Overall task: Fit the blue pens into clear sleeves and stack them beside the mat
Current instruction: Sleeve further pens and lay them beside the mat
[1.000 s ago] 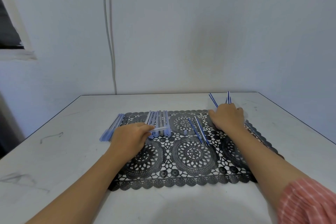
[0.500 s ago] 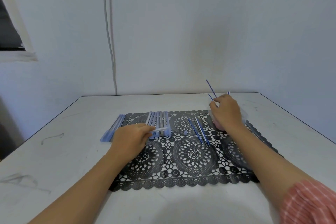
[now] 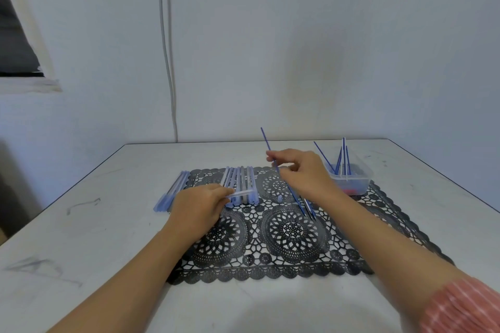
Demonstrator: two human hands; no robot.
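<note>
The right hand [image 3: 300, 173] pinches a thin blue pen [image 3: 267, 143] above the black lace mat [image 3: 292, 230], the pen tilted with its upper end leaning away to the left. The left hand [image 3: 199, 207] grips a clear sleeve [image 3: 242, 193] lying crosswise over a row of sleeves [image 3: 239, 180] on the mat. Sleeved pens [image 3: 173, 192] lie stacked on the white bench [image 3: 94, 238] just beside the mat's left edge. A clear tub [image 3: 350, 181] at the far right corner of the mat holds more upright blue pens [image 3: 343, 159].
</note>
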